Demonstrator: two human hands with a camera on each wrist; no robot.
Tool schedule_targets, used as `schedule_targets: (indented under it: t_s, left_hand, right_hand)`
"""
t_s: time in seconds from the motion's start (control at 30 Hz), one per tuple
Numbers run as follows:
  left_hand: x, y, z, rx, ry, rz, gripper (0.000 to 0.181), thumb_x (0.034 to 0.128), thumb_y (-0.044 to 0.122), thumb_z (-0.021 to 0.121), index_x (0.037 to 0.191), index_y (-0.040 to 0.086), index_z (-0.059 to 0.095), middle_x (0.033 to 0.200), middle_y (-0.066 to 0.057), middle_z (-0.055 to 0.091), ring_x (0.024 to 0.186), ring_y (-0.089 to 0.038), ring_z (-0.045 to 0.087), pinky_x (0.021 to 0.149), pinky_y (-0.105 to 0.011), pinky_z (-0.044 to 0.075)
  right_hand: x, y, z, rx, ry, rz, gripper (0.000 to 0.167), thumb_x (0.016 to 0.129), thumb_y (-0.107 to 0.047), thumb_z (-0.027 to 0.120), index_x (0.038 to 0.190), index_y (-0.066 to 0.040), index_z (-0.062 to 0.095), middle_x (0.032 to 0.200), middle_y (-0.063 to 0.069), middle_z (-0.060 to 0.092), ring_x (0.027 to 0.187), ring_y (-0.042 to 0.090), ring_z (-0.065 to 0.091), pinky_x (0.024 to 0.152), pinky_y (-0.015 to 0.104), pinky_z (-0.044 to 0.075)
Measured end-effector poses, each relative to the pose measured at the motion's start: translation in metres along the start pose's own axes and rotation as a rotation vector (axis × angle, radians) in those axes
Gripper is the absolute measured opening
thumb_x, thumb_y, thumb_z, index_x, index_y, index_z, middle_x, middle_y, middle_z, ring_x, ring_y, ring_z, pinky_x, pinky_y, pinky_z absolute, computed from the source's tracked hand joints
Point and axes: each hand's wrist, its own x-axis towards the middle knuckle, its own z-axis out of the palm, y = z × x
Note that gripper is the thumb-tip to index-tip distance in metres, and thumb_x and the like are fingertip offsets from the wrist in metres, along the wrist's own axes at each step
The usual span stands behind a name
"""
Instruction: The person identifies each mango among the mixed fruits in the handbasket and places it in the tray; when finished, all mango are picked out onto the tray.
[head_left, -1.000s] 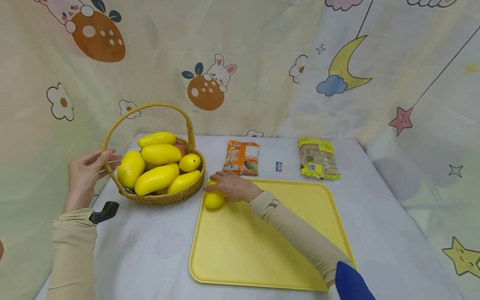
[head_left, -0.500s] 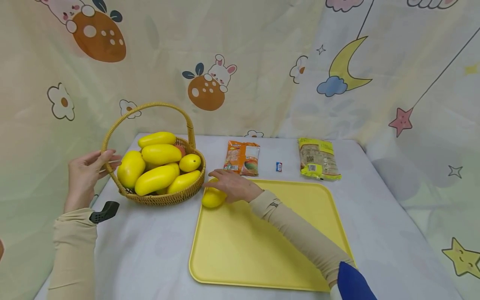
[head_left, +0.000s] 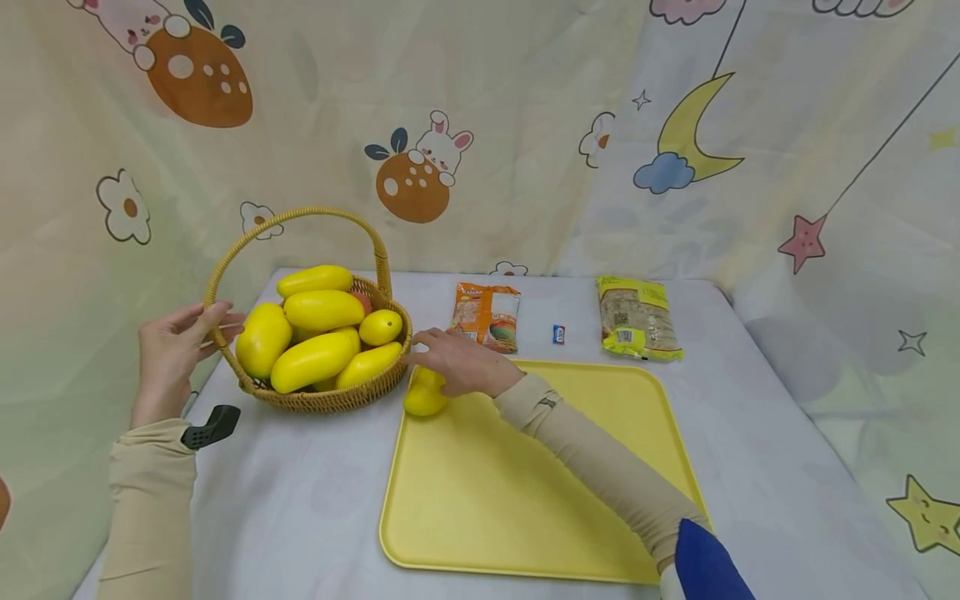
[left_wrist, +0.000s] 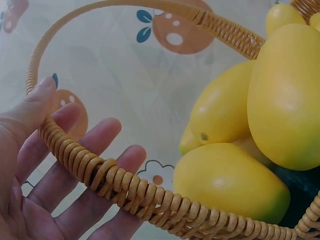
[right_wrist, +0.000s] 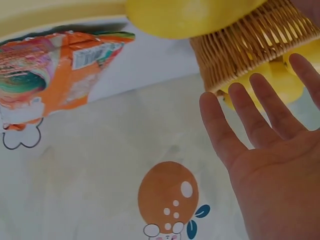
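Note:
In the head view, the left hand (head_left: pixel 172 350) pinches the handle (head_left: pixel 212 287) of a wicker basket (head_left: pixel 330 400) between thumb and fingers. Yellow mangoes (left_wrist: pixel 230 182) fill this basket, and a bit of something red shows among them. At the back left corner of a yellow tray (head_left: pixel 525 483) lies one mango (head_left: pixel 425 400), partly covered in the head view by the right hand (head_left: pixel 465 362). The right wrist view shows the right hand's fingers (right_wrist: pixel 252 115) straight and spread, apart from that mango and in front of the basket.
Behind the tray lie an orange packet (head_left: pixel 487 317), a small blue and red wrapped piece (head_left: pixel 558 334) and a yellow bag (head_left: pixel 639 318) with a see-through front. A patterned cloth (head_left: pixel 525 192) hangs at the back of the white table (head_left: pixel 277 517).
The right hand has let go of the mango on the tray and lifted slightly away from it. That mango has shifted a little to the left. The left hand stays on the basket handle.

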Motion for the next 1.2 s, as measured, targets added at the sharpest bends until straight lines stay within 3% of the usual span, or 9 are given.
schedule_targets:
  t_s: [0.3, 0.5, 0.83, 1.03, 1.2]
  left_hand:
    - [-0.001, 0.0, -0.001, 0.015, -0.002, -0.008, 0.028, 0.084, 0.035, 0.071, 0.104, 0.016, 0.073, 0.079, 0.01, 0.074, 0.072, -0.003, 0.07, 0.064, -0.013, 0.052]
    - [-0.001, -0.001, 0.001, 0.001, -0.015, 0.019, 0.017, 0.0867, 0.029, 0.07, 0.098, 0.018, 0.074, 0.078, 0.008, 0.074, 0.071, -0.006, 0.071, 0.064, -0.014, 0.053]
    - [-0.002, 0.001, 0.001, 0.028, -0.01, 0.028, 0.025, 0.0862, 0.033, 0.07, 0.104, 0.015, 0.073, 0.079, 0.01, 0.074, 0.072, -0.004, 0.07, 0.065, -0.013, 0.052]
    - [-0.002, 0.002, 0.0, 0.022, -0.014, 0.007, 0.025, 0.0851, 0.034, 0.071, 0.103, 0.017, 0.074, 0.079, 0.01, 0.074, 0.073, -0.004, 0.07, 0.066, -0.013, 0.052]
    - [-0.002, 0.002, -0.001, 0.049, -0.015, -0.01, 0.025, 0.0858, 0.036, 0.07, 0.104, 0.018, 0.073, 0.079, 0.011, 0.074, 0.073, -0.004, 0.07, 0.066, -0.012, 0.052]
  right_hand:
    - [0.023, -0.011, -0.018, 0.031, 0.053, -0.026, 0.07, 0.082, -0.02, 0.077, 0.144, -0.019, 0.043, 0.144, 0.012, 0.042, 0.122, 0.024, 0.047, 0.091, 0.037, 0.047]
    - [0.047, -0.02, -0.024, 0.059, 0.077, -0.038, 0.07, 0.085, -0.023, 0.074, 0.146, -0.019, 0.039, 0.145, 0.011, 0.041, 0.13, 0.024, 0.042, 0.096, 0.037, 0.046]
    - [0.087, -0.035, -0.036, 0.026, 0.081, -0.029, 0.073, 0.083, -0.029, 0.075, 0.146, -0.021, 0.04, 0.136, 0.006, 0.045, 0.111, 0.016, 0.048, 0.081, 0.028, 0.046]
    - [0.104, -0.042, -0.029, 0.043, 0.054, -0.02, 0.08, 0.081, -0.032, 0.077, 0.149, -0.021, 0.035, 0.138, 0.008, 0.043, 0.116, 0.017, 0.048, 0.088, 0.025, 0.046]
    - [0.113, -0.047, -0.021, 0.099, 0.03, 0.025, 0.086, 0.083, -0.031, 0.076, 0.152, -0.024, 0.025, 0.146, 0.012, 0.037, 0.128, 0.021, 0.043, 0.099, 0.031, 0.043]
